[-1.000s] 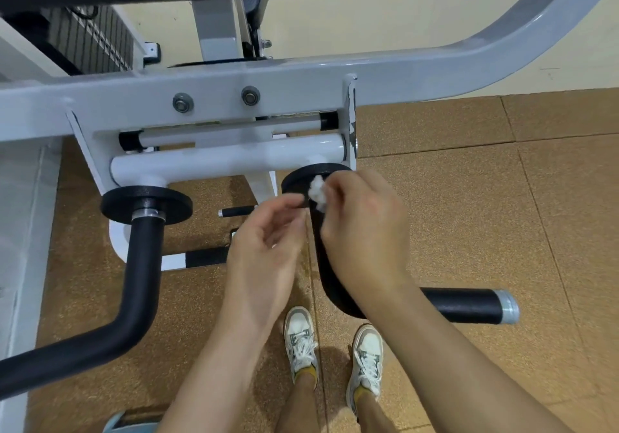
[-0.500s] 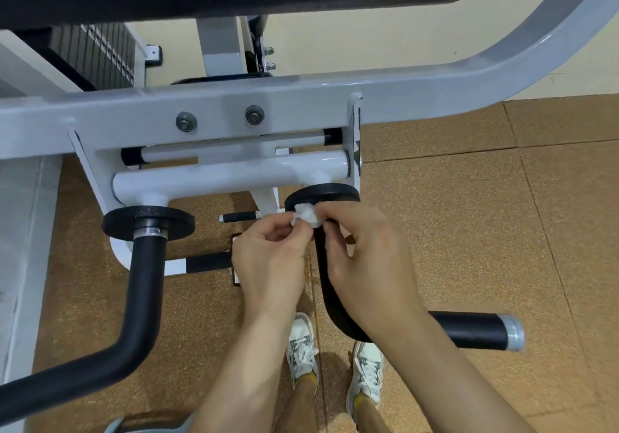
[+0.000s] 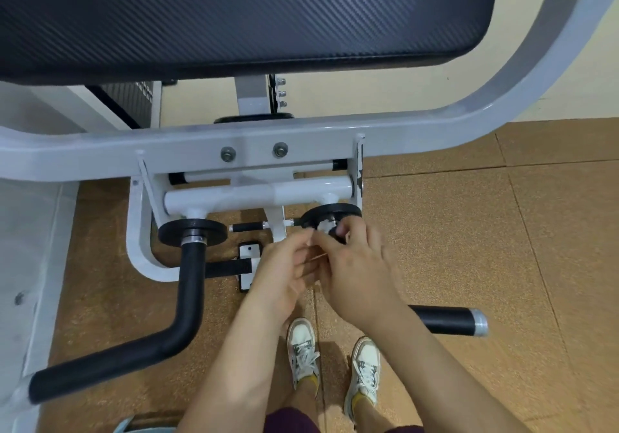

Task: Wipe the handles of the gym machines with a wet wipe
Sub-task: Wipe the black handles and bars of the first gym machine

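Both hands have climbed to the right handle's (image 3: pixel 445 320) top: right hand (image 3: pixel 355 271) fingers clamp the wet wipe (image 3: pixel 325 225) under its black collar (image 3: pixel 330 214); left hand (image 3: pixel 284 271) fingers curl together alongside, hiding the bend.

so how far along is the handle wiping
Nothing looks finished. In hand: both hands, left hand and right hand, work the wet wipe at the top of the right handle. Left: the rest of that bar and the left handle, untouched now.
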`<act>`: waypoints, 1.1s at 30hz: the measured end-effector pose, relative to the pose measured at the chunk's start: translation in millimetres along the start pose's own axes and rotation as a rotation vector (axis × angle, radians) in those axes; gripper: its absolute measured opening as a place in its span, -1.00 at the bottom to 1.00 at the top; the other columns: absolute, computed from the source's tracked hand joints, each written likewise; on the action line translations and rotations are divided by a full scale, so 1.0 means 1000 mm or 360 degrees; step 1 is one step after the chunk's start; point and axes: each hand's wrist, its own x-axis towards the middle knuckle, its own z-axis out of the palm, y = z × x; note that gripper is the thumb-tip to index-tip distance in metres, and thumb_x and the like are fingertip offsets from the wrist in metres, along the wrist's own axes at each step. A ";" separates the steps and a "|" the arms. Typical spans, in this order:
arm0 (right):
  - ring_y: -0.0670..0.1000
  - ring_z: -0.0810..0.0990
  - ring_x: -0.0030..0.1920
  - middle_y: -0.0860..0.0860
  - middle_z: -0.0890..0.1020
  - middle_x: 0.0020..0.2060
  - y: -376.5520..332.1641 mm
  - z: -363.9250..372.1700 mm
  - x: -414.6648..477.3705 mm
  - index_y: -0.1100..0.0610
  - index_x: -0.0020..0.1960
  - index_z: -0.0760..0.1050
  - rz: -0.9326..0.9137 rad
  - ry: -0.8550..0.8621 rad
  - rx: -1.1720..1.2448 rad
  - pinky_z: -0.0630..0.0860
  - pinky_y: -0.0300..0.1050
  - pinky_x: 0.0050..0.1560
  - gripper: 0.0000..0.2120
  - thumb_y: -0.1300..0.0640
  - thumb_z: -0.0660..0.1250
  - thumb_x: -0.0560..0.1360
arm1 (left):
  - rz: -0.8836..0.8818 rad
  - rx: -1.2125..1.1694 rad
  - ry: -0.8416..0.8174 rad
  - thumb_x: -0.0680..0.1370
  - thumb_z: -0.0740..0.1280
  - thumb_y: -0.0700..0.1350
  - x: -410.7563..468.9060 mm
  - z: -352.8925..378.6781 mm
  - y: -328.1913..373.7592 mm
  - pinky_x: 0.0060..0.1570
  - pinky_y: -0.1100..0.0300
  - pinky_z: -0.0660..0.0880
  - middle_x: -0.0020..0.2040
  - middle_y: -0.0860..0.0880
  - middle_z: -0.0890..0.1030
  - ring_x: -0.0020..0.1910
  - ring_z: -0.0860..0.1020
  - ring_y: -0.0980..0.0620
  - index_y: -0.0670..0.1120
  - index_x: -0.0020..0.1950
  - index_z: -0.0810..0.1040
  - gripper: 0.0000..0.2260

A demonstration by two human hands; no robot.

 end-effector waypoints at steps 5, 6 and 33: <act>-0.05 0.33 0.20 -0.04 0.38 0.12 0.016 -0.018 -0.005 -0.02 0.21 0.55 0.0051 -0.0203 0.0801 0.23 -0.26 0.21 -0.71 0.18 0.27 0.52 | -0.0078 -0.0311 0.0191 0.54 0.33 -0.24 0.013 0.012 -0.013 -0.23 0.13 0.57 -0.11 -0.17 0.69 -0.19 0.66 -0.06 -0.20 0.05 0.59 -0.88; -0.08 0.43 0.16 -0.06 0.48 0.08 0.017 -0.023 -0.010 0.02 0.10 0.61 0.0132 -0.0113 0.0984 0.30 -0.28 0.20 -0.76 0.23 0.27 0.52 | -0.0087 -0.0357 0.0233 0.55 0.29 -0.30 0.016 0.015 -0.018 -0.25 0.14 0.56 -0.15 -0.17 0.67 -0.24 0.65 -0.05 -0.19 0.03 0.59 -0.89; -0.12 0.53 -0.31 0.06 0.69 -0.30 0.339 -0.276 -0.198 0.06 -0.13 0.70 0.0553 0.0881 0.2086 0.46 -0.31 -0.32 -0.91 0.20 0.42 0.46 | 0.1131 0.0957 -0.0557 0.51 0.39 -0.22 -0.180 0.428 -0.065 -0.23 0.33 0.53 -0.25 0.03 0.70 -0.30 0.61 0.19 0.09 -0.22 0.69 -0.78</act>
